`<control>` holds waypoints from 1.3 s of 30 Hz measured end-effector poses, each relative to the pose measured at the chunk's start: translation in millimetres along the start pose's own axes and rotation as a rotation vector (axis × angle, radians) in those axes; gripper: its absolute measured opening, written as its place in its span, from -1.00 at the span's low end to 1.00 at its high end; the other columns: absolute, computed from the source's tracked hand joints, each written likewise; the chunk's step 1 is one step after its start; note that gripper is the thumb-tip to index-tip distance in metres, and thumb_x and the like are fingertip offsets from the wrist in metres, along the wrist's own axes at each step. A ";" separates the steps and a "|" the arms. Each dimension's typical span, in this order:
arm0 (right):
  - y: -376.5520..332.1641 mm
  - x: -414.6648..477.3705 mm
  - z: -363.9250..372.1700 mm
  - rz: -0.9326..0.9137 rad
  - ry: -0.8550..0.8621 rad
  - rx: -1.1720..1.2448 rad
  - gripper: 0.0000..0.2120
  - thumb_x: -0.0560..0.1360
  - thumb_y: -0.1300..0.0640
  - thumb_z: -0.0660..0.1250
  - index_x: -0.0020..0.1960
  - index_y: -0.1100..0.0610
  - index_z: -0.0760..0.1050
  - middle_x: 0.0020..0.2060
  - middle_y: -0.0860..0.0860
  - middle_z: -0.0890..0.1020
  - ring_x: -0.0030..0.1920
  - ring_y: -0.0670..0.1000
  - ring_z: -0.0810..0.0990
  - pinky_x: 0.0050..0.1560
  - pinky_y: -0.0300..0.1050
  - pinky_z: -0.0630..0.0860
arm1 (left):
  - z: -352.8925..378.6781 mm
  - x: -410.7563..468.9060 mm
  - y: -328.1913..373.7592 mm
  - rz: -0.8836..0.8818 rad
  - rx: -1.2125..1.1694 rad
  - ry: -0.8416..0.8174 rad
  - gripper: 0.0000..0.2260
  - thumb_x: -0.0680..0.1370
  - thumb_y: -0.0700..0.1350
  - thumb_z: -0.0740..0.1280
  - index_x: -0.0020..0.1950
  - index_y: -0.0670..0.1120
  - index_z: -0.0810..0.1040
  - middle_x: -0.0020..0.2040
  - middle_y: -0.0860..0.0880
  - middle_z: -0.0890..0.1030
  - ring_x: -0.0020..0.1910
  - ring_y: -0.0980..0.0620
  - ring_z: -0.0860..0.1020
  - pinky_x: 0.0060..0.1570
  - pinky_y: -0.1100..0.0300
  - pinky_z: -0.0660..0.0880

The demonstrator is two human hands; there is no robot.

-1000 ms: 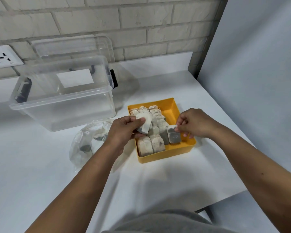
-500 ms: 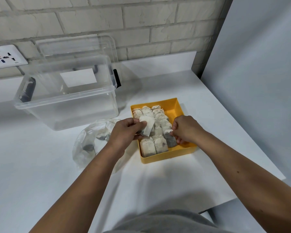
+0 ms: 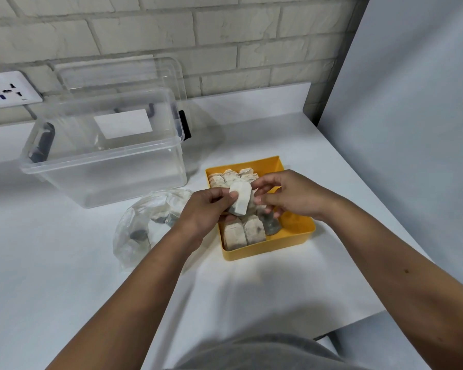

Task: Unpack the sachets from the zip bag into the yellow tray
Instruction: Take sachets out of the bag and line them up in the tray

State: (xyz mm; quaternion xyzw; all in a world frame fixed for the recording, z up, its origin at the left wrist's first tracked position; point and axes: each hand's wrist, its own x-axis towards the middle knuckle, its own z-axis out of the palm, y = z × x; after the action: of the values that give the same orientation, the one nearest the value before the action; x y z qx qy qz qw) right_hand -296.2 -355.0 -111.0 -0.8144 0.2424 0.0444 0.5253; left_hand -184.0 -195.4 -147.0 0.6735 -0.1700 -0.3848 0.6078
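While the left hand (image 3: 207, 209) pinches one white sachet (image 3: 240, 198) above the yellow tray (image 3: 296, 231), its grip is closed on that sachet; the right hand (image 3: 289, 194) reaches in beside it, fingers (image 3: 262, 182) loosely curled at the sachet's edge, grip narrow, contact unclear. Tray: near the desk's (image 3: 64, 263) right edge, rows of sachets inside. Zip bag (image 3: 145, 225): just left of tray, several sachets within. Clear box (image 3: 104, 156): behind the bag.
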 end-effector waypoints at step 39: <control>-15.7 -9.1 -6.9 0.054 0.179 -0.312 -0.70 0.36 0.02 0.56 0.05 0.03 0.61 -0.15 -0.04 0.62 -0.34 -0.16 0.57 -0.26 -0.27 0.52 | -1.3 0.8 4.5 0.025 0.094 0.051 -0.90 0.50 -0.16 0.48 -0.09 -0.19 0.64 -0.30 0.01 0.61 -0.34 0.14 0.59 -0.20 0.28 0.56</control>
State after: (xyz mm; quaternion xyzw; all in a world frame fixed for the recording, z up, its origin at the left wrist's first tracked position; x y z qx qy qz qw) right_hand -298.5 -352.7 -91.9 -0.8799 0.3002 0.0229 0.3676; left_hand -181.4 -196.0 -143.0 0.7089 -0.1805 -0.3514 0.5842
